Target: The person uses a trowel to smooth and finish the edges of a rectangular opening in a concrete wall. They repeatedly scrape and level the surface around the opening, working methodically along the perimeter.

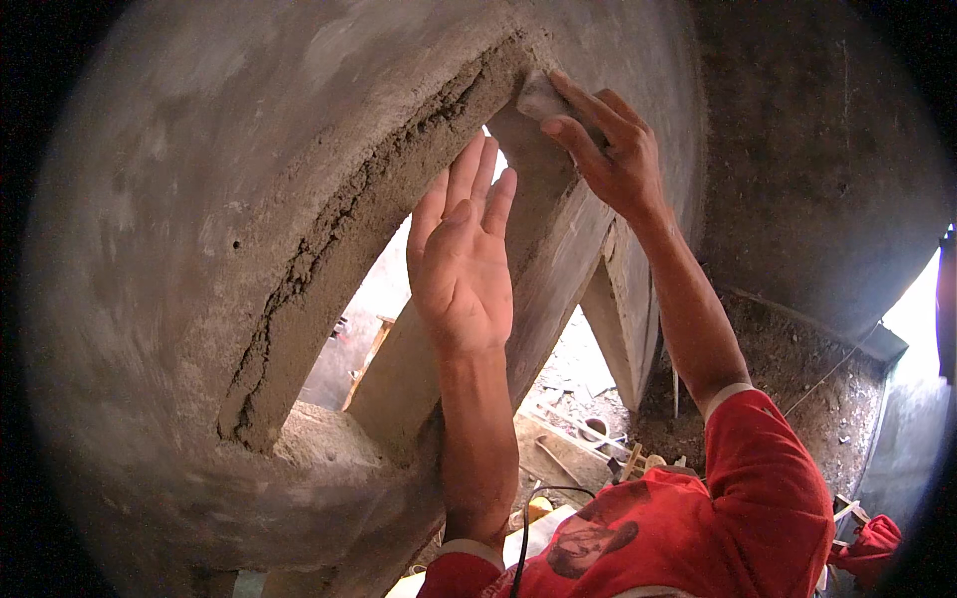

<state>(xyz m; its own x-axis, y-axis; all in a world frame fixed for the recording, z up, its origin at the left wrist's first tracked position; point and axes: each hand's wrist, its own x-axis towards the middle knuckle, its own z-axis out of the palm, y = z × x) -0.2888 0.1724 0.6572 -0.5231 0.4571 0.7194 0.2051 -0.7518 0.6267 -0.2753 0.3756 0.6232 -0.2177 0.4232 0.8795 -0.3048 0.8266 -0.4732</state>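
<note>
My right hand (620,157) grips a small pale grey, sponge-like block (541,99), thumb below it and fingers over it. The block rests against the plaster near the top corner of a triangular opening in the grey wall (189,189). My left hand (463,264) is raised in front of the opening, palm in view, fingers stretched upward and nothing in it. Whether its fingertips touch the wall, I cannot tell. Along the opening's slanted left edge runs a rough strip of mortar (344,209), crumbly and ragged along its outer side.
A smooth slanted concrete strut (548,259) stands right of my left forearm, with a second narrow gap beyond it. Planks and rubble (568,439) lie on the ground below. A dark wall (817,149) rises at the right. Red cloth (872,548) lies low at the right.
</note>
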